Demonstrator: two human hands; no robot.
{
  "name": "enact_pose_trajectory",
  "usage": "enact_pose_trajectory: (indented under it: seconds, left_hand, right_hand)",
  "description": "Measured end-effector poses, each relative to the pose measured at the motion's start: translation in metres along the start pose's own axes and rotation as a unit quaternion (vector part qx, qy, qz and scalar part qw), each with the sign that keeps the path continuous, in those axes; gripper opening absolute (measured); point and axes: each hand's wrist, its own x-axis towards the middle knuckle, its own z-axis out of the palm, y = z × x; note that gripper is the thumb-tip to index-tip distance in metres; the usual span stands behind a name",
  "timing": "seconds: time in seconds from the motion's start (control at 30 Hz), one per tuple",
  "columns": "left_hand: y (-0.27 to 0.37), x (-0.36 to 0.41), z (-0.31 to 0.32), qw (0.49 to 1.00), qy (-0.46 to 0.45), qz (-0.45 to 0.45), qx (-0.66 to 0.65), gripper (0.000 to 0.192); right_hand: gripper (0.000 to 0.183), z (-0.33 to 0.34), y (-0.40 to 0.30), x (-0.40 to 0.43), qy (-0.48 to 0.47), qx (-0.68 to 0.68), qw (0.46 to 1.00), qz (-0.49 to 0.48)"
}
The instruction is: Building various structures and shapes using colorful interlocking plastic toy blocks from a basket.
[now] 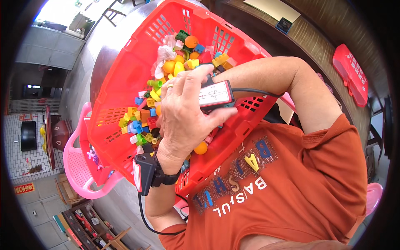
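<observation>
My left hand (184, 107), wearing a ring, is over a red plastic basket (109, 90), its back to me. Its thumb and index finger lie on either side of a black box with a white handwritten label (215, 93) at my right wrist; whether they grip it I cannot tell. My right forearm (262, 73) reaches in from the right, and the right hand is mostly hidden behind the left. Toy building blocks (145, 115) in many colours, several orange balls (200, 148) and a crumpled whitish piece (164, 57) lie in the basket. A black wrist-strapped camera (145, 173) sits on my left wrist.
Below the basket is a round metallic tabletop (104, 59). A pink plastic chair (76, 168) with a red container stands at the left. On a wooden surface at the right are a red case (351, 75) and a small dark device (283, 25). Black cables (256, 90) run from both wrists.
</observation>
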Motion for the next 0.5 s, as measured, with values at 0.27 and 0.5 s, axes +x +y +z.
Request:
enact_pose_trajectory:
  seconds: [0.27,0.5]
  left_hand:
    - [-0.021,-0.009,-0.005,0.998,0.007,-0.012,-0.055,0.096]
    - [-0.039,-0.026,-0.003,0.984,0.167,-0.050,-0.042,0.055]
  right_hand:
    - [0.011,-0.003,0.023,-0.013,0.075,0.045,0.996,0.033]
    - [0.010,-0.018,0.046,-0.014,0.219,0.156,0.959,0.088]
